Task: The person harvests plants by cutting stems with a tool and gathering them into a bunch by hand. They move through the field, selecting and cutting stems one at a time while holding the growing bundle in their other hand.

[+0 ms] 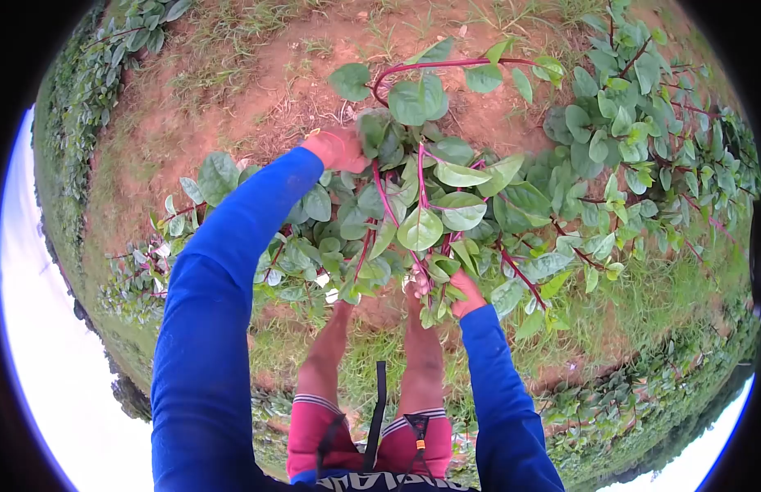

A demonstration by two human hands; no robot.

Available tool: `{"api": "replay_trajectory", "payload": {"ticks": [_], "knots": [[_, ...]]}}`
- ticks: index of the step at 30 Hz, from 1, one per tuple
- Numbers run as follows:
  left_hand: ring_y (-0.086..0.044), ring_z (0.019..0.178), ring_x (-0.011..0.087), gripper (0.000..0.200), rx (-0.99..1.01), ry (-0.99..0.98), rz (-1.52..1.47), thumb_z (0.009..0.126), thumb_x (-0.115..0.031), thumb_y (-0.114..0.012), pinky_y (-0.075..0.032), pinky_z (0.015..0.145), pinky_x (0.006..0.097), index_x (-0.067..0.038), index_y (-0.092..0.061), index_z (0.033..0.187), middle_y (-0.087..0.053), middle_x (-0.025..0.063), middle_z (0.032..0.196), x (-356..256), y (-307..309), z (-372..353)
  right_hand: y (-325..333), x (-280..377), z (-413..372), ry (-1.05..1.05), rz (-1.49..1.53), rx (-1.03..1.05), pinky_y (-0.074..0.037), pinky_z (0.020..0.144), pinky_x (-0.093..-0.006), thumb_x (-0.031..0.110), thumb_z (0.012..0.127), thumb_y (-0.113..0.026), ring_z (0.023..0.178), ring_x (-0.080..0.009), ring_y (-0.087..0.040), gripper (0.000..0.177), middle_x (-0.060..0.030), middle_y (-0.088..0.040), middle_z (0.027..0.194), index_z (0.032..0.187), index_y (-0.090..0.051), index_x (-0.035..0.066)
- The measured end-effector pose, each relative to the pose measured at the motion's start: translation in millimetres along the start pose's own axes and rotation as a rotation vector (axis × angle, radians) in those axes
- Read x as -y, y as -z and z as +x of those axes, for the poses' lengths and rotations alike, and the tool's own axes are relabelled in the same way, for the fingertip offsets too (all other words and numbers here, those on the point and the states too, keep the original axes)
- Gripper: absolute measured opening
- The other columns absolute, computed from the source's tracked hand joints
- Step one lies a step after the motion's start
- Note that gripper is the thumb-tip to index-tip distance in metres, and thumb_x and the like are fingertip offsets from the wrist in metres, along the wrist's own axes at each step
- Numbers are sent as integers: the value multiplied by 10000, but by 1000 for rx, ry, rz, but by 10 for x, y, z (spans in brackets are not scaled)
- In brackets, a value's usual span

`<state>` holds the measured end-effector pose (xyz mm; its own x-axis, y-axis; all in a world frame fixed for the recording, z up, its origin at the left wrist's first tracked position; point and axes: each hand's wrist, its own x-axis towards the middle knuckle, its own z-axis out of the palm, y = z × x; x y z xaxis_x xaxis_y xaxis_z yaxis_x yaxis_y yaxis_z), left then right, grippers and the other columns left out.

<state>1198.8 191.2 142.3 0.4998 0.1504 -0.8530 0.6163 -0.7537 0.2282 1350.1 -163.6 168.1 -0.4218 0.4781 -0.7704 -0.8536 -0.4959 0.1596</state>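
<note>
Malabar spinach (421,184) with thick purple-red stems and broad green leaves spreads in front of me. My left hand (339,150) is at the plant's upper left side, fingers curled in among the leaves. Foliage hides its fingertips and whatever they grip. Lower down, my right hand (465,293) is closed around a bunch of leafy Malabar spinach shoots (438,305), whose leaves partly cover the fingers. One long red stem (446,63) arches above both hands toward the right.
More leafy vines (635,123) grow thickly on the right. Reddish bare soil (249,82) with grass patches lies beyond the plant. My legs (421,353) stand close behind it, on grass. A dark strap (376,414) hangs in front of my shorts.
</note>
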Motion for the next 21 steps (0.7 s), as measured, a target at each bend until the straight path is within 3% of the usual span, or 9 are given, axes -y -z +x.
{"api": "replay_trajectory", "payload": {"ticks": [1,3,5,6,8,9,11,14,21], "knots": [[-642,1008,440,520,-58,-41,45,900,-448,-471,-509,879,519,-53,-631,1199,-664,243,1124,167,-85,-22,51,67,-70,-49,-57,88,-552,681,-387,303,979,-561,763,-218,-637,317,-128,-655,899,1073,-590,2],[-627,1045,451,523,63,174,142,909,-445,-475,-494,917,529,-53,-589,1234,-644,239,1186,514,47,-240,105,145,-214,-89,-107,182,-530,657,-374,328,980,-541,729,-203,-620,345,-108,-641,838,1043,-591,-8],[-674,816,364,465,-269,79,8,916,-431,-487,-545,720,475,-71,-614,1180,-685,199,989,1141,-141,-387,111,104,-440,-138,74,174,-487,659,-358,356,974,-512,695,-194,-593,385,-72,-593,747,987,-588,-22],[-674,816,364,465,-273,80,23,916,-431,-487,-545,720,475,-71,-614,1180,-685,199,989,1157,0,-454,68,95,-547,-71,118,300,-474,760,-396,368,974,-517,713,-210,-597,335,-68,-599,792,1018,-619,51],[-554,556,184,374,-355,386,-832,928,-380,-510,-449,469,335,-96,-627,1139,-616,86,769,1180,337,-586,-12,59,-656,58,234,501,-468,772,-403,377,973,-516,712,-213,-598,332,-73,-602,801,1023,-620,65],[-554,556,184,374,-365,380,-824,928,-380,-510,-449,469,335,-96,-627,1139,-616,86,769,1147,530,-559,-47,28,-668,119,304,593,-465,778,-407,381,972,-516,711,-215,-599,331,-75,-604,806,1025,-621,72],[-380,477,69,318,-681,321,-1344,936,-328,-530,-286,391,232,-107,-609,1151,-507,-7,682,1038,898,-376,-122,-43,-658,231,450,762,-459,790,-415,390,971,-516,710,-218,-600,328,-80,-608,815,1030,-623,86],[-385,466,82,266,-854,247,-1599,914,-288,-557,-288,386,253,-97,-562,1100,-503,18,675,906,1310,-126,-202,-139,-551,341,669,987,-449,808,-427,404,969,-515,708,-223,-601,324,-88,-613,829,1037,-626,107],[-392,466,101,227,-806,162,-1752,930,-263,-552,-300,395,264,-105,-509,1088,-510,29,680,686,1540,188,-178,-132,-506,393,845,1249,-423,864,-443,410,969,-517,756,-236,-620,266,-98,-630,908,1072,-643,199]]}}
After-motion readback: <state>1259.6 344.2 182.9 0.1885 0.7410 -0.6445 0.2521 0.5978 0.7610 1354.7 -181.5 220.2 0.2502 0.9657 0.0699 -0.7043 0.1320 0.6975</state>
